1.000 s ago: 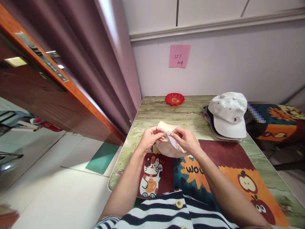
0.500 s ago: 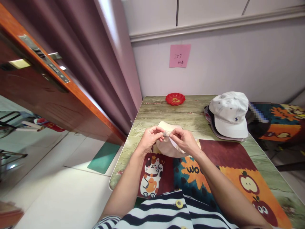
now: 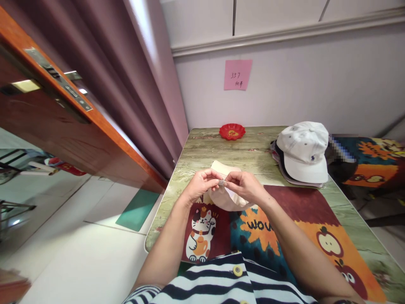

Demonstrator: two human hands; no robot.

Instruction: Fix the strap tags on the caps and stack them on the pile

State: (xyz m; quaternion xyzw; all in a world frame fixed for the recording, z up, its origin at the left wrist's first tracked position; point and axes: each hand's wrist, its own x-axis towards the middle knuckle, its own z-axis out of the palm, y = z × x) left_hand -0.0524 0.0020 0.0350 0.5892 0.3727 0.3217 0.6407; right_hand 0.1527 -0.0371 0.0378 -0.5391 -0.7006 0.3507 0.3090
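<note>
A pale cream cap [image 3: 225, 202] lies on the table in front of me, its brim pointing away and its inside partly in view. My left hand [image 3: 202, 185] is closed in a pinch at the cap's back strap, by a small silvery buckle [image 3: 221, 183]. From the other side my right hand [image 3: 247, 185] pinches the strap close to the same buckle. The fingertips of both hands nearly meet there. My hands cover part of the cap, and how the strap runs through the buckle is too small to tell.
A stack of caps with a white cap [image 3: 303, 147] on top stands at the right. At the back sits a red scalloped dish [image 3: 232, 131]. A colourful printed mat [image 3: 311, 207] covers the table's near part. An open wooden door [image 3: 104, 131] is at the left.
Both hands have shifted slightly downward at the strap, and the buckle shows more plainly between the fingertips. The cap has moved a little towards me. The stacked caps and dish stay put.
</note>
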